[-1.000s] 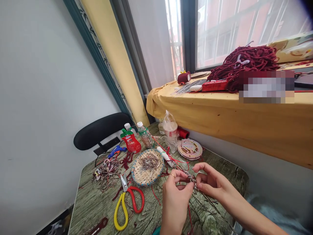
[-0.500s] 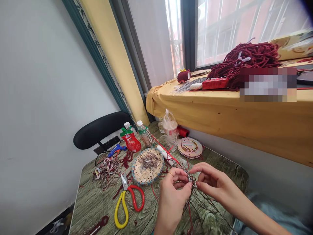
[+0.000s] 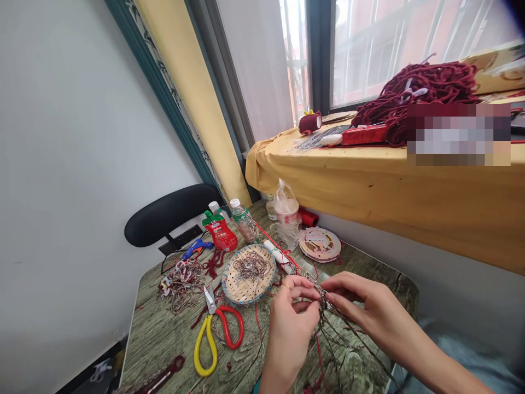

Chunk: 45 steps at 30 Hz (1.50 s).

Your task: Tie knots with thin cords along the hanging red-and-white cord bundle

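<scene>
Thin dark cords (image 3: 353, 327) run into a knotted or braided strip (image 3: 308, 275) between my two hands. My left hand (image 3: 292, 320), with a ring on one finger, pinches the strip from the left. From the right, my right hand (image 3: 365, 303) has thumb and fingertips closed on the cords at the same spot. The fingertips partly hide the knot. A taut red cord (image 3: 268, 234) stretches from the strip up toward a plastic bottle (image 3: 245, 221). Loose cord ends trail down below the hands to the lower right.
Scissors (image 3: 211, 306) with yellow and red handles lie left of a woven basket (image 3: 229, 293) of cord scraps. Behind are a red pouch (image 3: 223, 235), a blue glue gun (image 3: 197, 249), a bagged cup (image 3: 287, 210) and a round disc (image 3: 320, 244). Burgundy yarn (image 3: 426, 82) covers the ledge.
My right fingertips have drawn in closer to my left ones at the knot. The left hand keeps its pinch. The whole view has shifted slightly.
</scene>
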Motion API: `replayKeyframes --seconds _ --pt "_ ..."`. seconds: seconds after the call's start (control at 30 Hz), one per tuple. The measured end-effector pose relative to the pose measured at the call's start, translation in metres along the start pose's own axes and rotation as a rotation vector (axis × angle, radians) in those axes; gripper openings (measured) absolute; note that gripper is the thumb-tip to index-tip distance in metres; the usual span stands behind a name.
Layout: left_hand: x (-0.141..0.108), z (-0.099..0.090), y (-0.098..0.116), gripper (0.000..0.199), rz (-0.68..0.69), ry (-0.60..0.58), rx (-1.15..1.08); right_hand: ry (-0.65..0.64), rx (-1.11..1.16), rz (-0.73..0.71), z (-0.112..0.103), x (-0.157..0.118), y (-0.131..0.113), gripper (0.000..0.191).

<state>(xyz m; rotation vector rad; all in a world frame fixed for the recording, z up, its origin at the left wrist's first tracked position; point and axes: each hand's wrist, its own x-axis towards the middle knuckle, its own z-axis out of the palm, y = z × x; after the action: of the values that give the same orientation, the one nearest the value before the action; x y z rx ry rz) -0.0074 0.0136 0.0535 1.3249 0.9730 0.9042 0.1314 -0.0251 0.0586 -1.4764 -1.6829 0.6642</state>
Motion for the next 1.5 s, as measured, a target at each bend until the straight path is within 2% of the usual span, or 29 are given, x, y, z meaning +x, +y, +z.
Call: replayKeyframes --seconds 0.17,0.27,0.4,0.53,0.6,0.7,0.8,0.87,0.93,1.03,1.1,1.17,1.33,1.43,1.5 --pt "0.002 0.000 -0.003 0.016 -0.012 -0.003 -0.016 0.023 -0.146 0.081 0.000 0.001 0.004 0.015" --pt "0.004 0.000 -0.005 0.015 -0.060 0.019 -0.102 0.049 -0.193 0.024 0.001 0.000 0.000 0.014" --pt "0.008 0.004 -0.008 0.026 -0.138 0.101 -0.284 0.085 -0.228 -0.096 0.008 -0.005 -0.001 0.013" --pt "0.009 0.003 -0.012 0.028 -0.155 0.065 -0.432 0.161 -0.250 -0.192 0.018 -0.011 0.007 0.012" --pt "0.009 0.002 -0.013 0.027 -0.166 0.063 -0.459 0.189 -0.171 -0.195 0.023 -0.012 0.010 0.011" --pt "0.009 0.000 -0.015 0.025 -0.175 0.065 -0.438 0.194 0.112 -0.005 0.027 -0.011 0.011 0.015" --pt "0.009 -0.001 -0.017 0.023 -0.132 0.093 -0.365 0.119 0.392 0.238 0.028 -0.007 0.012 0.024" --pt "0.010 -0.002 -0.018 0.023 -0.104 0.109 -0.321 0.081 0.432 0.277 0.024 -0.006 0.013 0.026" --pt "0.011 -0.003 -0.018 0.024 -0.099 0.113 -0.277 0.114 0.340 0.240 0.017 -0.006 0.014 0.024" --pt "0.012 -0.004 -0.016 0.025 -0.103 0.127 -0.215 0.160 0.088 0.070 0.007 -0.009 0.011 0.017" --pt "0.012 -0.004 -0.016 0.025 -0.099 0.142 -0.177 0.127 -0.080 -0.063 0.005 -0.010 0.008 0.014" --pt "0.012 -0.003 -0.016 0.025 -0.095 0.149 -0.144 0.091 -0.245 -0.134 0.007 -0.009 0.006 0.015" --pt "0.012 -0.001 -0.021 0.023 -0.066 0.154 -0.104 0.019 -0.609 -0.107 0.017 -0.002 0.004 0.018" --pt "0.013 0.000 -0.023 0.023 -0.066 0.168 -0.087 0.055 -0.787 -0.093 0.021 0.000 0.002 0.014" --pt "0.013 0.001 -0.024 0.022 -0.066 0.182 -0.074 0.110 -0.858 -0.142 0.024 0.000 0.002 0.014"
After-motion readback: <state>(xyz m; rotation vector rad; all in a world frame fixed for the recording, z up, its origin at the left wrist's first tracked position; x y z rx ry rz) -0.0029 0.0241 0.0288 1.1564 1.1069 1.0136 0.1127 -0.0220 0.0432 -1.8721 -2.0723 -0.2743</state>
